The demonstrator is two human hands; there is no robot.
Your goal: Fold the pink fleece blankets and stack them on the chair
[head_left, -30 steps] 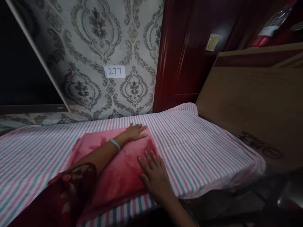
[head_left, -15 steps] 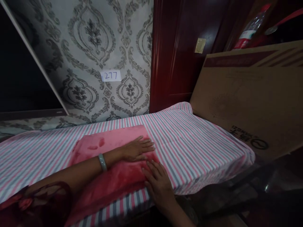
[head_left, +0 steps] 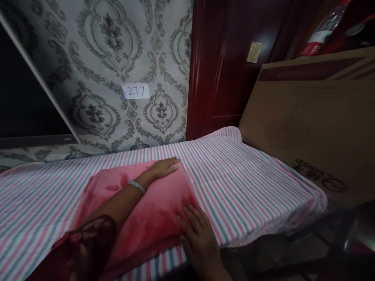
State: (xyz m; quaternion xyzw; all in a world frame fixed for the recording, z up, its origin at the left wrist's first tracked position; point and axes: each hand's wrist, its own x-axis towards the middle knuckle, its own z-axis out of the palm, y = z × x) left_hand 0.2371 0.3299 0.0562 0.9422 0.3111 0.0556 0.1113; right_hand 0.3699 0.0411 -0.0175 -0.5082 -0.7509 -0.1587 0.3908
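A folded pink plush cloth (head_left: 146,207) lies on a surface covered by a pink, grey and white striped sheet (head_left: 249,183). My left hand (head_left: 164,167) rests flat, fingers stretched out, on the cloth's far right corner; a pale bangle (head_left: 136,186) circles that wrist. My right hand (head_left: 197,230) lies flat with spread fingers on the cloth's near right edge, partly over the striped sheet. Neither hand holds anything.
A large cardboard box (head_left: 310,117) leans at the right, against the sheet's edge. Behind stand a dark red wooden door (head_left: 222,70) and patterned wallpaper with a small label reading 277 (head_left: 136,91). A plastic bottle (head_left: 319,31) shows above the box.
My left hand slid from the cloth's far corner toward its near right edge, then back out to the far corner. My right hand stayed on the near right edge.
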